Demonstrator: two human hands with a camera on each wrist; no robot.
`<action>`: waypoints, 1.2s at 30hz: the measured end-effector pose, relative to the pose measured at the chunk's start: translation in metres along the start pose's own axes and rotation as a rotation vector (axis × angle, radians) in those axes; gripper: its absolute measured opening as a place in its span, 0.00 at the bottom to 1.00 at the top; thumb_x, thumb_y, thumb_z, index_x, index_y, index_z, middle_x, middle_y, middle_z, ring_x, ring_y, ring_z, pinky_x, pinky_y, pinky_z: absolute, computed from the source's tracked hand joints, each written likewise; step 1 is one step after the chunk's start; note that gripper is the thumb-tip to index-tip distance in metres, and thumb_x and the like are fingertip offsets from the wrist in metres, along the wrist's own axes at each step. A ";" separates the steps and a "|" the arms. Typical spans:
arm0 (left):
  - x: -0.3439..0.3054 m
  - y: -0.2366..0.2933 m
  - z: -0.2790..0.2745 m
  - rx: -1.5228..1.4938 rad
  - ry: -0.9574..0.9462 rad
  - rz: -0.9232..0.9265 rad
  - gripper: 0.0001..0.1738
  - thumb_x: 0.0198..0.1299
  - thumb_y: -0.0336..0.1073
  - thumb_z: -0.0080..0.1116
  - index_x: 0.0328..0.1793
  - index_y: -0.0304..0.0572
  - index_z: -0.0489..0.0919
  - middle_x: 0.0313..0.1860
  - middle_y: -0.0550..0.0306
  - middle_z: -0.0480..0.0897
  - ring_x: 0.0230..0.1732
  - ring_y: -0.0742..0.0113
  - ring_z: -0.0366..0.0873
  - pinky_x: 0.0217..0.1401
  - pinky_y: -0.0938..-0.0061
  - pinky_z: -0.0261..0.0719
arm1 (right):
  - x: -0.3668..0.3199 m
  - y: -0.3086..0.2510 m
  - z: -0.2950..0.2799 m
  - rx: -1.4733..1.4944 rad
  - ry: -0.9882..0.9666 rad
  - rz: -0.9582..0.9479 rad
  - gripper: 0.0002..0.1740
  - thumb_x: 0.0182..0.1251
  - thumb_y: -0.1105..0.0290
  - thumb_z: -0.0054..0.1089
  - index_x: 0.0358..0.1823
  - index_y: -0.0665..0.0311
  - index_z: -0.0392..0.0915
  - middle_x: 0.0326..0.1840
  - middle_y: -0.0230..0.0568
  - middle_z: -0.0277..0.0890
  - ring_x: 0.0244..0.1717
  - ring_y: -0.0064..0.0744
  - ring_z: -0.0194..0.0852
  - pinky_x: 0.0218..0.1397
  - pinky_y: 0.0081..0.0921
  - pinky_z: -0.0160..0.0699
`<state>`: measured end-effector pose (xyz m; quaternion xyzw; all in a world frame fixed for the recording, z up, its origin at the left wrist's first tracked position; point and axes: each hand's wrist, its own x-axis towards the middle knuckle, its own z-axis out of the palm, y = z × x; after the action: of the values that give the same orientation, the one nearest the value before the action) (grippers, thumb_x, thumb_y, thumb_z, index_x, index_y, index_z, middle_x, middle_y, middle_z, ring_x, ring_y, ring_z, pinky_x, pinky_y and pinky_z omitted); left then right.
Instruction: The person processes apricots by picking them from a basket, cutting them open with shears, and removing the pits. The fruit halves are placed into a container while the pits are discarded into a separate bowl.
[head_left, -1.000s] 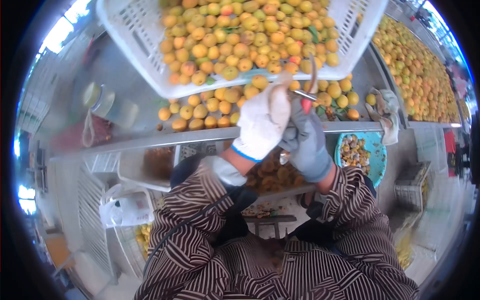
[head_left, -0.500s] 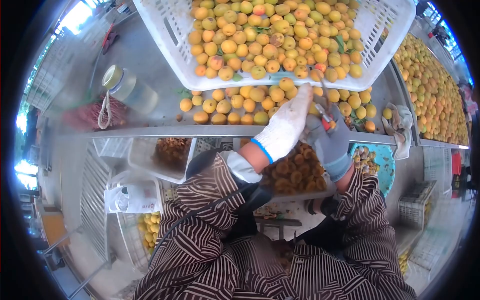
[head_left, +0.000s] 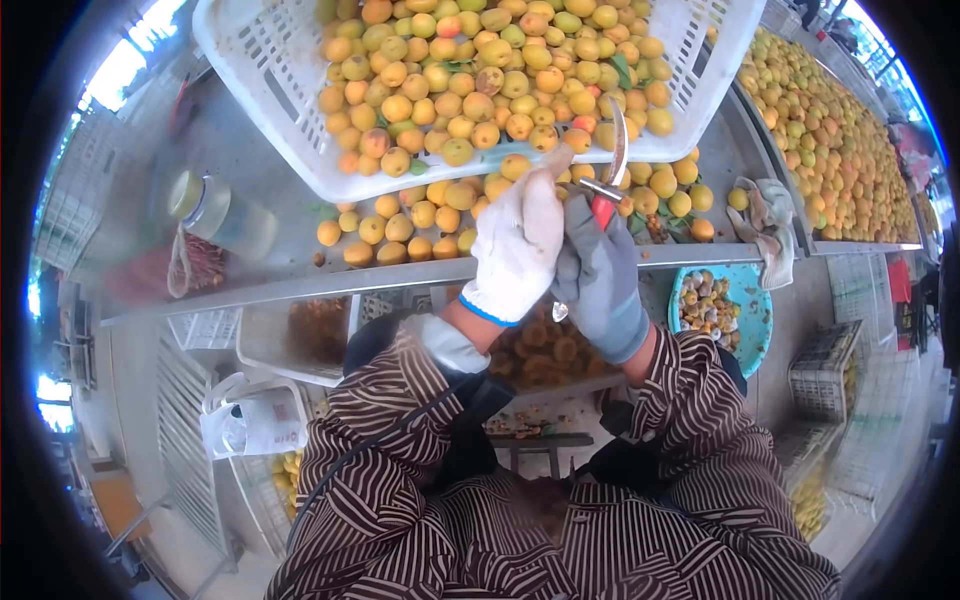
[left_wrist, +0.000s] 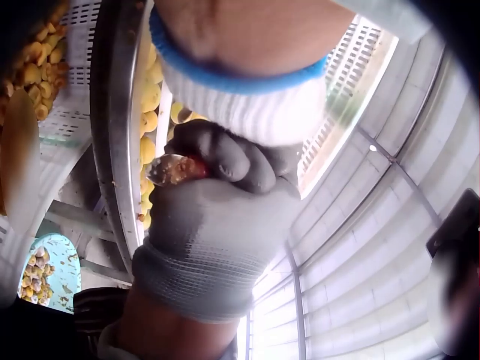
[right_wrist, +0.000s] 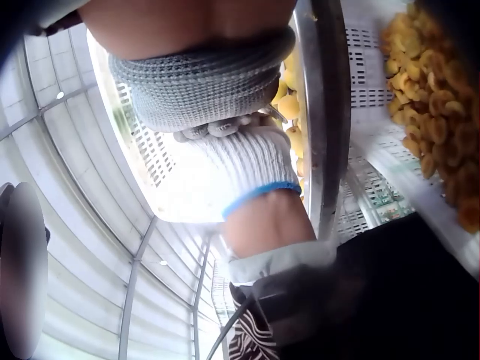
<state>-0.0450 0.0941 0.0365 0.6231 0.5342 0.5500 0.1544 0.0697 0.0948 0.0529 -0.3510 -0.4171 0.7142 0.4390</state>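
My right hand (head_left: 600, 280), in a grey glove, grips a red-handled knife (head_left: 619, 145) whose thin curved blade points up and away. A shiny metal end (head_left: 560, 312) pokes out of the fist on the side nearer the body; brown smears show on it in the left wrist view. My left hand (head_left: 518, 240), in a white glove with a blue cuff, lies against the right one, its thumb reaching up beside the blade. Its other fingers are mostly hidden, and I cannot tell what it holds. Apricots (head_left: 397, 228) lie on the metal table (head_left: 270, 290) just beyond both hands.
A white basket (head_left: 330, 180) full of apricots stands behind the hands. A large apricot heap (head_left: 820, 150) is at the right, near a cloth (head_left: 778, 230). Below the edge are a turquoise basin (head_left: 757, 310) of scraps and a box of brown halves (head_left: 550, 350). A jar (head_left: 235, 215) stands left.
The head view swung one way and back. Since half a second ago the knife has shifted away from the left thumb and its blade stands more upright, much as one second ago.
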 end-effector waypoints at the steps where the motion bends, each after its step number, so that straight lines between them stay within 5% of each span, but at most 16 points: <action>1: -0.001 0.002 0.001 -0.001 -0.002 0.002 0.28 0.76 0.49 0.37 0.68 0.36 0.73 0.59 0.46 0.80 0.61 0.59 0.75 0.65 0.68 0.69 | 0.002 -0.001 -0.003 0.000 0.002 -0.002 0.16 0.78 0.52 0.49 0.47 0.58 0.72 0.15 0.20 0.58 0.14 0.12 0.52 0.17 0.15 0.51; 4: -0.002 0.007 0.005 -0.088 -0.042 -0.086 0.25 0.76 0.46 0.40 0.69 0.36 0.71 0.60 0.46 0.80 0.63 0.57 0.76 0.63 0.65 0.72 | 0.014 -0.008 -0.018 0.309 -0.027 0.174 0.15 0.78 0.52 0.47 0.40 0.55 0.71 0.15 0.19 0.55 0.12 0.13 0.49 0.16 0.15 0.49; 6: 0.003 -0.002 0.011 -0.247 0.074 -0.005 0.26 0.76 0.47 0.40 0.68 0.35 0.71 0.58 0.47 0.81 0.55 0.58 0.79 0.59 0.66 0.76 | 0.024 -0.015 -0.033 0.683 -0.294 0.286 0.15 0.78 0.53 0.47 0.35 0.54 0.70 0.15 0.17 0.55 0.12 0.14 0.47 0.16 0.15 0.47; 8: 0.005 -0.010 0.008 0.069 0.124 0.166 0.26 0.76 0.51 0.40 0.64 0.36 0.73 0.49 0.49 0.83 0.44 0.61 0.81 0.51 0.69 0.78 | 0.029 -0.020 -0.039 0.794 -0.350 0.339 0.15 0.78 0.55 0.48 0.32 0.54 0.69 0.15 0.15 0.55 0.12 0.13 0.47 0.16 0.14 0.47; 10: 0.000 -0.021 0.002 -0.348 -0.121 -0.424 0.24 0.75 0.53 0.42 0.59 0.39 0.75 0.40 0.51 0.82 0.37 0.63 0.80 0.41 0.72 0.77 | 0.033 -0.018 -0.046 0.793 -0.601 0.308 0.16 0.78 0.55 0.48 0.33 0.54 0.71 0.14 0.17 0.53 0.12 0.13 0.47 0.16 0.15 0.46; 11: 0.000 -0.027 0.004 -0.582 -0.143 -0.602 0.22 0.75 0.52 0.43 0.56 0.42 0.74 0.35 0.54 0.80 0.32 0.63 0.80 0.34 0.73 0.75 | 0.030 -0.017 -0.047 0.793 -0.598 0.307 0.16 0.78 0.55 0.48 0.33 0.54 0.71 0.14 0.17 0.53 0.12 0.13 0.47 0.16 0.15 0.46; 13: -0.001 -0.031 0.005 -0.591 -0.176 -0.573 0.22 0.75 0.52 0.43 0.56 0.41 0.74 0.37 0.53 0.80 0.34 0.62 0.80 0.35 0.71 0.77 | 0.020 -0.022 -0.043 0.148 -0.190 0.184 0.17 0.76 0.51 0.51 0.39 0.57 0.74 0.15 0.21 0.59 0.11 0.13 0.50 0.14 0.14 0.49; 16: -0.005 -0.038 0.006 -0.614 -0.268 -0.479 0.22 0.75 0.51 0.42 0.56 0.38 0.72 0.40 0.53 0.80 0.37 0.60 0.82 0.40 0.66 0.81 | 0.012 -0.034 -0.028 -0.249 0.026 0.090 0.16 0.75 0.55 0.54 0.46 0.60 0.77 0.17 0.25 0.63 0.13 0.14 0.57 0.15 0.14 0.54; 18: -0.005 -0.030 0.005 -0.622 -0.305 -0.448 0.23 0.75 0.51 0.42 0.56 0.38 0.72 0.42 0.52 0.80 0.39 0.59 0.83 0.41 0.64 0.83 | 0.016 -0.034 -0.030 -0.242 0.039 0.052 0.15 0.75 0.56 0.54 0.47 0.61 0.78 0.17 0.25 0.64 0.13 0.14 0.57 0.16 0.14 0.55; 20: 0.002 -0.001 0.000 -1.198 -0.229 -0.809 0.20 0.75 0.48 0.43 0.55 0.36 0.71 0.44 0.52 0.80 0.39 0.56 0.84 0.45 0.61 0.86 | 0.019 -0.036 -0.031 -0.238 0.055 0.013 0.15 0.76 0.58 0.54 0.48 0.62 0.79 0.16 0.25 0.65 0.13 0.14 0.57 0.17 0.15 0.56; 24: -0.004 -0.019 -0.001 -1.333 -0.358 -0.819 0.18 0.75 0.43 0.44 0.56 0.35 0.72 0.45 0.51 0.80 0.35 0.56 0.85 0.40 0.63 0.88 | 0.022 -0.034 -0.032 -0.342 0.052 0.028 0.17 0.74 0.59 0.56 0.55 0.62 0.79 0.19 0.23 0.66 0.15 0.13 0.59 0.18 0.14 0.58; 26: -0.011 -0.049 0.004 -0.360 -0.457 -0.198 0.18 0.75 0.43 0.44 0.57 0.34 0.72 0.49 0.51 0.80 0.31 0.60 0.85 0.33 0.68 0.87 | 0.022 -0.035 -0.030 -0.385 0.030 0.008 0.16 0.73 0.60 0.57 0.53 0.61 0.79 0.21 0.21 0.66 0.16 0.12 0.60 0.19 0.14 0.60; 28: -0.007 -0.027 -0.003 -0.413 -0.451 -0.303 0.17 0.73 0.39 0.46 0.59 0.33 0.72 0.50 0.49 0.79 0.36 0.57 0.85 0.37 0.66 0.86 | 0.018 -0.043 -0.021 -0.356 0.198 -0.169 0.17 0.76 0.59 0.53 0.47 0.66 0.79 0.16 0.21 0.60 0.14 0.13 0.54 0.18 0.16 0.54; 30: -0.005 -0.013 -0.008 -0.474 -0.440 -0.410 0.17 0.72 0.35 0.47 0.60 0.32 0.71 0.52 0.46 0.79 0.40 0.53 0.85 0.42 0.65 0.86 | 0.024 -0.049 -0.034 -0.172 0.107 -0.347 0.18 0.76 0.58 0.51 0.45 0.67 0.78 0.15 0.21 0.56 0.14 0.13 0.50 0.18 0.17 0.51; 32: -0.007 -0.010 -0.006 0.230 -0.338 0.286 0.21 0.62 0.28 0.51 0.62 0.32 0.70 0.55 0.41 0.78 0.52 0.43 0.80 0.52 0.61 0.80 | 0.028 -0.054 -0.043 0.006 0.021 -0.519 0.19 0.77 0.57 0.50 0.42 0.68 0.78 0.14 0.20 0.52 0.13 0.14 0.46 0.17 0.18 0.48; 36: -0.017 0.001 0.003 -0.043 -0.379 0.061 0.26 0.55 0.26 0.52 0.63 0.33 0.70 0.57 0.40 0.76 0.60 0.37 0.73 0.61 0.58 0.73 | 0.032 -0.051 -0.042 0.164 -0.020 -0.563 0.22 0.77 0.55 0.48 0.39 0.69 0.78 0.13 0.20 0.45 0.13 0.14 0.40 0.17 0.18 0.44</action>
<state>-0.0392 0.0803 0.0277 0.7279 0.4648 0.4386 0.2487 0.1111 0.1502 0.0779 -0.1779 -0.4433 0.5989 0.6427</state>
